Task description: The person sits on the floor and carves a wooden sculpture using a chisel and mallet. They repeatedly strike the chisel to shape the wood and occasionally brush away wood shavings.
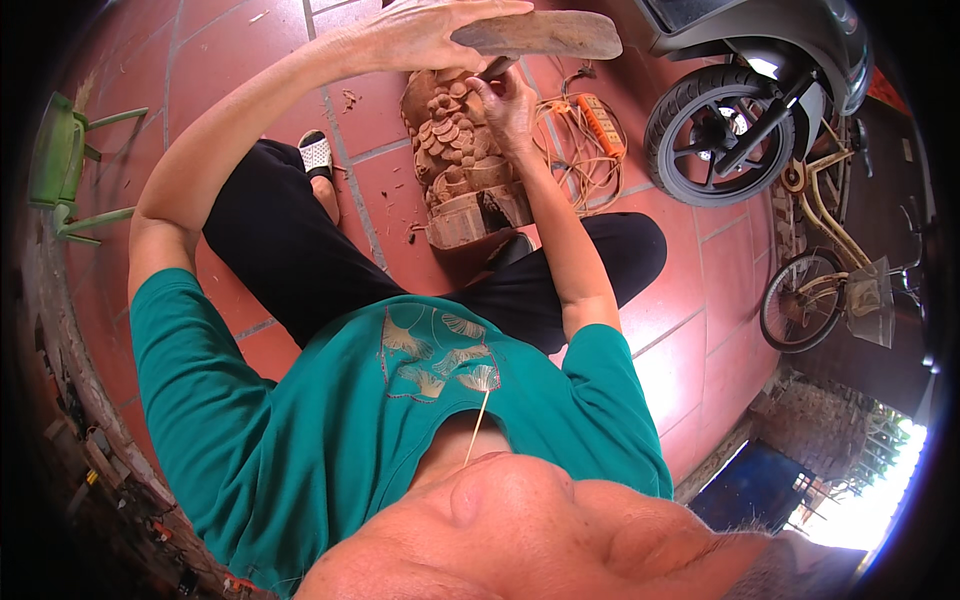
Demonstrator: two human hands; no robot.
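At the top of the head view, my left hand (425,38) is closed around a flat, worn wooden paddle-shaped mallet (570,36), its broad end pointing right. Just below it, my right hand (512,112) grips a short dark tool handle (497,67), thumb and fingers closed around it. The handle's end is close under the mallet; whether they touch I cannot tell. Both hands are over the far part of a brown carved wood block (455,165) with rounded, scale-like relief. It lies on the floor between my legs, and my right forearm passes beside it.
Wood chips (348,100) are scattered on the red tiled floor (235,80). An orange power strip (600,125) with tangled cords lies right of the block. Farther right stand a scooter (720,135) and a bicycle (800,300). A green plastic chair (60,160) is at far left.
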